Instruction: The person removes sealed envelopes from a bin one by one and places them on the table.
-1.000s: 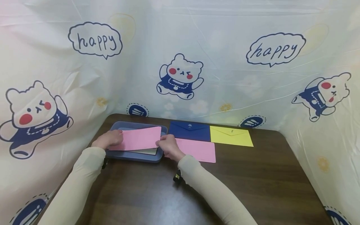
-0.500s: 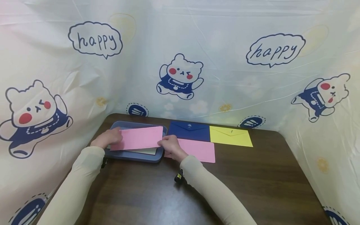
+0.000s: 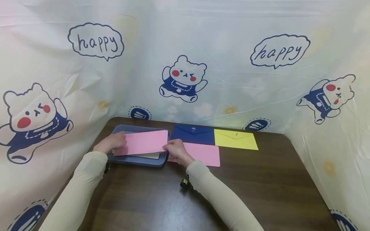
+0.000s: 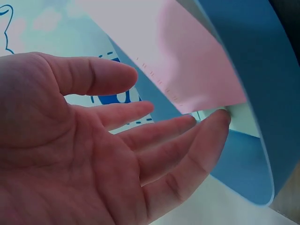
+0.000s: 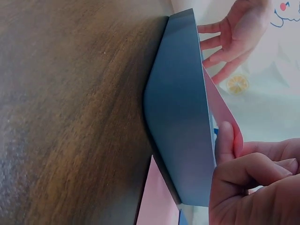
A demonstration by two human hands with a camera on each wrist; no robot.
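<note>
My right hand pinches the lower right corner of a pink envelope between thumb and fingers. The envelope slants over a blue-grey tray, its right end raised. Beneath it, the edge of a pale paper item shows in the tray. My left hand is at the tray's left end, by the envelope's other end. In the left wrist view the left hand has loosely extended fingers, palm showing, with fingertips close to the envelope's corner; whether they touch it is unclear. Small red printed marks line the envelope's edge there.
Right of the tray lie a dark blue envelope, a yellow envelope and a second pink envelope, partly behind my right hand. They rest on a brown wooden table. A printed curtain surrounds it.
The pinched pink envelope and my right hand have shifted slightly right. The left hand has hardly moved. The head view has drifted a little.
</note>
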